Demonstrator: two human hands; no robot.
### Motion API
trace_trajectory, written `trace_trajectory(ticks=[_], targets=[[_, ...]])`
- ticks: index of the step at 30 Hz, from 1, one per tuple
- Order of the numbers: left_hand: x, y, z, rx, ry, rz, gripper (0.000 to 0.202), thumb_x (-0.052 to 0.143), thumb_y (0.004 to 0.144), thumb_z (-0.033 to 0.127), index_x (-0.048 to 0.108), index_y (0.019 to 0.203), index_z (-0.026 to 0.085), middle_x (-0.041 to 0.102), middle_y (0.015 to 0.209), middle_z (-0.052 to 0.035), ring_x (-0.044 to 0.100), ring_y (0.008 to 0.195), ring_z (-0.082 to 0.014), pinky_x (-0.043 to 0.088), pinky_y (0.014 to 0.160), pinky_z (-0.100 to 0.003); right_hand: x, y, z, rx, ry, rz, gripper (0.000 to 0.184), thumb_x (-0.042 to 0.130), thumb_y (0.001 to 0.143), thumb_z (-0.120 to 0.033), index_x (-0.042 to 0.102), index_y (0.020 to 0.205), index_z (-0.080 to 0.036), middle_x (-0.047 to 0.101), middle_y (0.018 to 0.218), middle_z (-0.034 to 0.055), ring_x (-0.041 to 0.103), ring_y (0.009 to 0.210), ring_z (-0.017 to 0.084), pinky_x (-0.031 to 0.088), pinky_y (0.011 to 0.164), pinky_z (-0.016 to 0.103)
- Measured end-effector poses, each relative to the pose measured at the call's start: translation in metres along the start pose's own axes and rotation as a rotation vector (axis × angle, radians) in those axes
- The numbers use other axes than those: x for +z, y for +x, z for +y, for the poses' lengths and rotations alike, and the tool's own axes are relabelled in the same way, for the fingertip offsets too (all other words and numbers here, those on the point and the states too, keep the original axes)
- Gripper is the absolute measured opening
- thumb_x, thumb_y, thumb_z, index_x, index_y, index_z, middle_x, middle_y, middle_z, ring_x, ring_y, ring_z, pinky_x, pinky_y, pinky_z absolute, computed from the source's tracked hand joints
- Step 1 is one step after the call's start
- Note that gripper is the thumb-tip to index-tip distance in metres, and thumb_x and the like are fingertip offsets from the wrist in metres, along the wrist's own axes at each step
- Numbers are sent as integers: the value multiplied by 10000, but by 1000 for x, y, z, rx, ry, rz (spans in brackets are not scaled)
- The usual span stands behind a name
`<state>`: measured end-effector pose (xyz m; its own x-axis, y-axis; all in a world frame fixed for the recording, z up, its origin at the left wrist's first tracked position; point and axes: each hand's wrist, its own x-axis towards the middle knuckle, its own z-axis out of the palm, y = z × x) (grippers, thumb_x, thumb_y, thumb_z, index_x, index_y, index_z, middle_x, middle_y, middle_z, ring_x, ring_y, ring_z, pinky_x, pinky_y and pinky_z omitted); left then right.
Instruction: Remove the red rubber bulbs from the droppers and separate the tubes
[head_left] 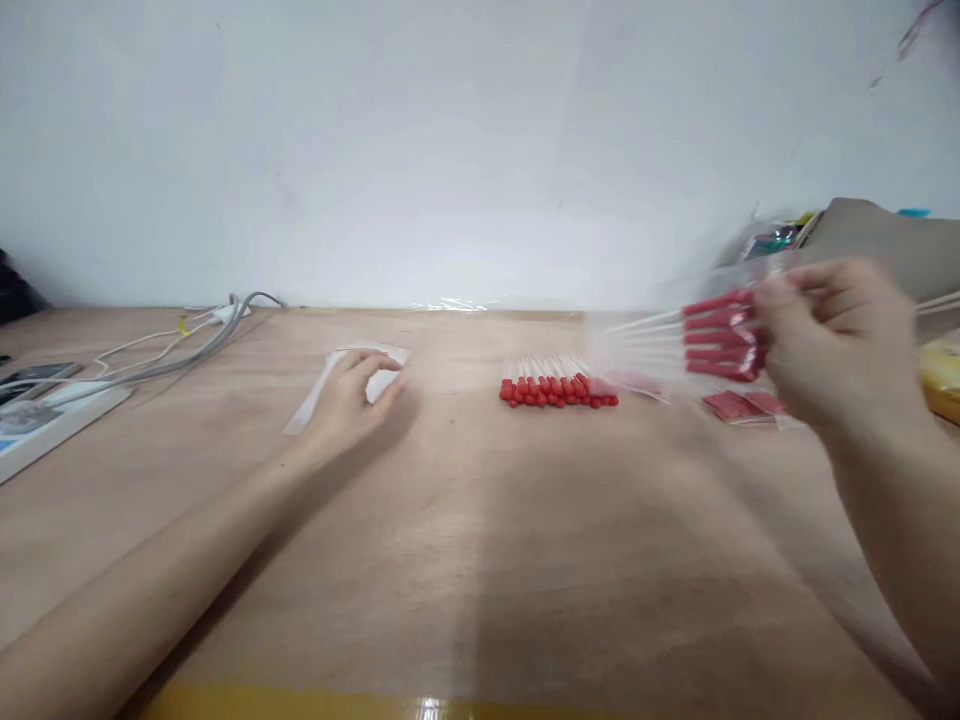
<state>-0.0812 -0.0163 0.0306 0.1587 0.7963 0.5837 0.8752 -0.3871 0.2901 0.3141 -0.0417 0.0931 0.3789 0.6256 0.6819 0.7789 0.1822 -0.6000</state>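
My left hand (358,392) rests on a clear plastic bag (330,385) lying flat on the wooden table (480,560), fingers curled over its upper end. My right hand (832,345), raised at the right and blurred by motion, is closed on a clear packet of red-tipped sticks (720,335) held above the table. A loose row of red-tipped white sticks (559,388) lies on the table between the hands. More small red-filled packets (739,405) lie below my right hand.
White and grey cables (187,340) and a power strip (52,415) sit at the far left by the wall. A brown cardboard box (885,240) with colourful items stands at the back right. A yellow object (941,375) is at the right edge.
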Motion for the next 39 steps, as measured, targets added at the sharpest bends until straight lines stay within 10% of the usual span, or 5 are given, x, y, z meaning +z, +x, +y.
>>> trace_trajectory(ticks=[8,19,23,30,39], targets=[[15,-35,66,-138,-715,-511,370,410,869,457,525,1077,174,601,1010,-64,571,898,-181,462,785,-311,63,-104,-47,671,949,-1155,406,684,632,-514,441,719,-200,530,512,-65,482,410,81,386,406,211],[30,-38,67,-287,-955,-574,441,571,780,291,402,1167,165,480,728,40,484,538,-60,407,530,-206,98,-107,-45,578,897,-1525,382,773,582,-301,632,893,-130,663,774,25,613,665,113,495,617,244],[28,-38,69,-416,-1000,-686,401,599,737,305,454,1079,153,487,690,46,478,479,-56,407,478,-199,98,-98,-39,516,708,-1439,261,733,624,-273,642,821,-128,640,664,3,582,569,96,493,544,235],[25,-27,79,-341,-821,-806,370,526,780,470,615,802,111,534,635,4,466,517,-78,405,489,-201,110,-94,-34,-92,652,-1352,147,610,737,-238,681,828,-147,680,772,29,595,667,112,476,628,240],[32,-24,74,-344,-889,-837,252,602,759,358,659,753,112,649,707,-28,527,609,-98,393,598,-213,111,-105,-33,-136,763,-1172,193,641,724,-340,612,731,-149,625,678,12,571,620,109,465,585,240]])
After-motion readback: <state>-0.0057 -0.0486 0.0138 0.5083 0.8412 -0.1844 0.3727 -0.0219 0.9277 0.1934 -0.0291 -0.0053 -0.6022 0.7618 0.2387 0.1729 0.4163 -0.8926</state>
